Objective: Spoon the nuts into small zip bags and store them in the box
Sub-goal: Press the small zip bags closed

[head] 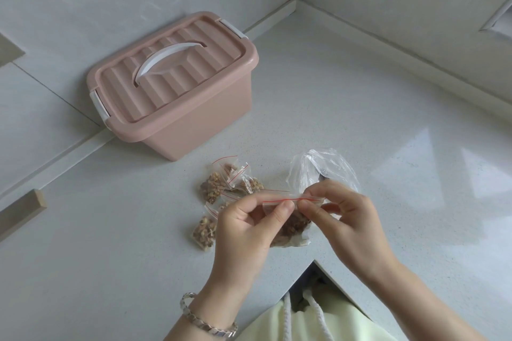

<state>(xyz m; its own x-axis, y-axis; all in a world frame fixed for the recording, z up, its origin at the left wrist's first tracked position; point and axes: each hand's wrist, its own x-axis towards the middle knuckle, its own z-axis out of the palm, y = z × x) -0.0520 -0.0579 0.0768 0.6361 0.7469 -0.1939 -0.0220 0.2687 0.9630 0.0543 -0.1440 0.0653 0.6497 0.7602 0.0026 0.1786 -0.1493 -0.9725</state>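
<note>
Both hands hold one small zip bag of brown nuts just above the white counter. My left hand pinches the red zip strip at its left part, my right hand pinches it at the right. Several filled small zip bags lie on the counter to the left of my hands, one more nearer to me. A crumpled clear plastic bag with a spoon handle partly showing inside lies behind my right hand. The pink box stands at the back left, lid on, white handle flat.
The counter runs into a corner with white walls behind and to the right. Its front edge has a notch near my body. A wooden strip lies at the left edge.
</note>
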